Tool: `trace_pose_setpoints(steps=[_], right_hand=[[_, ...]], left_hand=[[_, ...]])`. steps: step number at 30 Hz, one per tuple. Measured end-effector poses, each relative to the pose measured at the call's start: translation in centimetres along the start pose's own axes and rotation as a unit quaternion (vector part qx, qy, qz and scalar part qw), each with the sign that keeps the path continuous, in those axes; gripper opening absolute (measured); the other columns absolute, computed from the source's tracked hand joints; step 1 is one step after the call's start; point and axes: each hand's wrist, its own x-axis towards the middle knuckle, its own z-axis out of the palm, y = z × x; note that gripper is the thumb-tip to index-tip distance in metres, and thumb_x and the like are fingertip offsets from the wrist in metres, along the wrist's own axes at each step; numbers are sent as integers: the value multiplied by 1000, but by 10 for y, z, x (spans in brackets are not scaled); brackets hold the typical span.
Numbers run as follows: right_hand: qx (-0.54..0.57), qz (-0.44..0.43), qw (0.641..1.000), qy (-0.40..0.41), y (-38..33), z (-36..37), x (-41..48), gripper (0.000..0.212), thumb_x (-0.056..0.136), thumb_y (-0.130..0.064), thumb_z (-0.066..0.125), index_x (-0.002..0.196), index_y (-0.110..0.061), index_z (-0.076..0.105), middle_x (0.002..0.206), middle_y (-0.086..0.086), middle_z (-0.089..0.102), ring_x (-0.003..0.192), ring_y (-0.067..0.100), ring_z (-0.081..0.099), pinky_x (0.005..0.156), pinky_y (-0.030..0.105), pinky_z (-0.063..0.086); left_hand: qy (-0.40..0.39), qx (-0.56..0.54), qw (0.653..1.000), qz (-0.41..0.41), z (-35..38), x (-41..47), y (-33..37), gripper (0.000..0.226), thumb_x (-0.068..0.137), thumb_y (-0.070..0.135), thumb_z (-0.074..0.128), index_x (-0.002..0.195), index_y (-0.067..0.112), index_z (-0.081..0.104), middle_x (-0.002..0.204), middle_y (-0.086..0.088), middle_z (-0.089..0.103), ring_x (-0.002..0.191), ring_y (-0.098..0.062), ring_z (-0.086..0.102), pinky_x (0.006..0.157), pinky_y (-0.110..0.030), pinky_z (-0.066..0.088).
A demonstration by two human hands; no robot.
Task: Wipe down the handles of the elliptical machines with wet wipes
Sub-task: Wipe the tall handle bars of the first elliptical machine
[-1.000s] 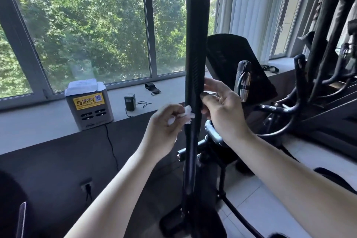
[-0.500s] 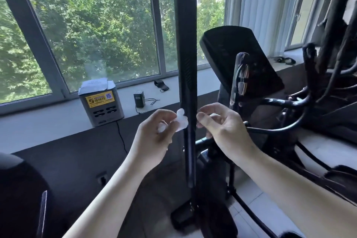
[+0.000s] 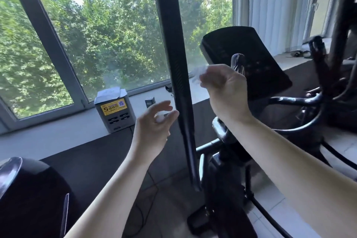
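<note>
Frame centre: black handle. Right hand pinches wet wipe; left hand pinches white scrap.

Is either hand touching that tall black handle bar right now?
Apart. In the head view, window and wall show between the left hand and the handle bar, and between the bar and the right hand, which pinches a blurred white wipe.

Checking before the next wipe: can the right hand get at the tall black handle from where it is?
Probably yes: the right hand, holding a wipe, is just beside the handle with nothing between them.
</note>
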Motion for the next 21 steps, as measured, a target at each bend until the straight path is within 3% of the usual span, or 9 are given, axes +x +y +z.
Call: trace_pose_setpoints(steps=[4, 7, 10, 13, 15, 18, 21], right_hand=[[-93, -38, 995, -26, 22, 16, -16, 10, 96, -15, 74, 104, -14, 80, 95, -10, 80, 87, 0, 75, 84, 31, 62], [-94, -60, 994, -17, 40, 8, -47, 12, 96, -16, 74, 106, -20, 80, 92, -17, 78, 80, -4, 73, 75, 18, 58], [9, 38, 998, -49, 60, -1, -79, 16, 97, -8, 71, 103, -21, 78, 92, -15, 80, 91, 6, 77, 82, 14, 56], [26, 97, 990, -97, 71, -8, -92, 8, 91, -17, 74, 97, -16, 80, 93, -3, 81, 95, 20, 78, 86, 22, 60], [14, 88, 992, -89, 63, -9, -83, 11, 88, -23, 76, 94, -16, 81, 91, -3, 81, 89, 14, 78, 82, 23, 60], [-4, 37, 998, -54, 45, -3, -62, 10, 93, -11, 76, 94, -21, 80, 94, -4, 78, 87, 6, 75, 78, 16, 57], [-44, -11, 998, -45, 49, 7, -62, 12, 93, -5, 75, 98, -15, 79, 100, -1, 71, 91, 12, 72, 81, 25, 58]], left_hand=[[-7, -38, 999, -28, 14, -5, 2, 17, 94, 19, 74, 108, 28, 77, 53, 11, 56, 39, -7, 45, 39, -21, 37], [5, -60, 997, -39, 18, -6, 2, 16, 93, 13, 75, 105, 24, 78, 52, 14, 57, 37, -7, 42, 37, -19, 33], [4, -59, 998, -33, 18, -6, 3, 15, 93, 12, 75, 105, 20, 78, 54, 13, 60, 37, -7, 43, 37, -19, 33], [6, -53, 998, -30, 18, -8, 4, 15, 93, 13, 75, 107, 18, 78, 58, 11, 60, 36, -6, 43, 37, -17, 33], [6, -54, 998, -37, 18, -8, 3, 16, 93, 15, 75, 108, 19, 77, 60, 11, 61, 36, -7, 44, 37, -18, 33], [2, -64, 997, -36, 19, -8, 0, 18, 93, 16, 74, 111, 19, 76, 60, 11, 62, 36, -8, 44, 36, -19, 32], [-2, -69, 997, -35, 19, -10, -4, 18, 95, 18, 73, 112, 22, 75, 57, 10, 61, 37, -9, 44, 37, -20, 33]])
